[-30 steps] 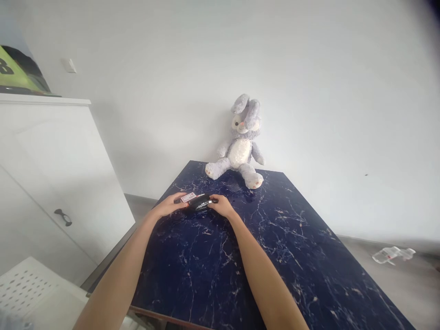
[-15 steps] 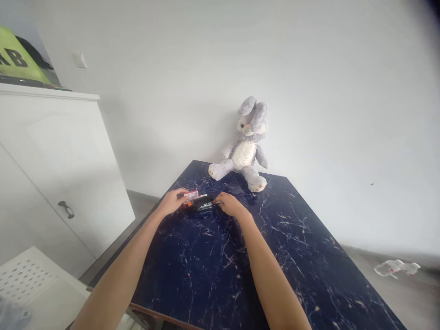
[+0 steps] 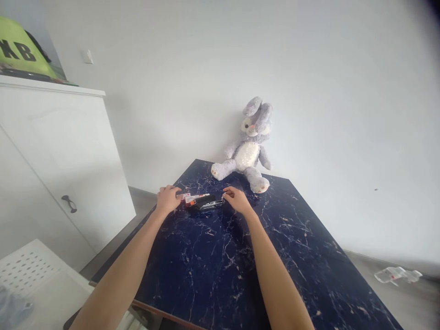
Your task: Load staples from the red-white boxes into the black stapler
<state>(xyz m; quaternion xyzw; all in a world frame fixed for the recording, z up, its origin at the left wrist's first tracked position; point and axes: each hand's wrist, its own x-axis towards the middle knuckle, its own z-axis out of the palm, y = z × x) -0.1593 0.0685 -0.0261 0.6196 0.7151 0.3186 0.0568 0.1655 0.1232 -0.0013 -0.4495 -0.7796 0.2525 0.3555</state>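
Observation:
A black stapler with an orange part at its left lies on the dark blue table, a silver metal part reaching out at its right end. My left hand has its thumb and fingers closed on the left end of a small red-and-white box, just left of the stapler. Part of another red-and-white piece shows behind the stapler. By the silver end is my right hand, thumb and forefinger slightly parted. No object shows clearly between them.
A grey plush rabbit sits at the table's far edge against the wall. The marbled blue table runs toward me. A white cabinet and a perforated white chair stand at the left. Clear plastic lies on the floor at the right.
My left hand has drawn a little left with the small box, which sits lower. My right hand has moved right, its fingers parting at the stapler's end. More silver metal shows there.

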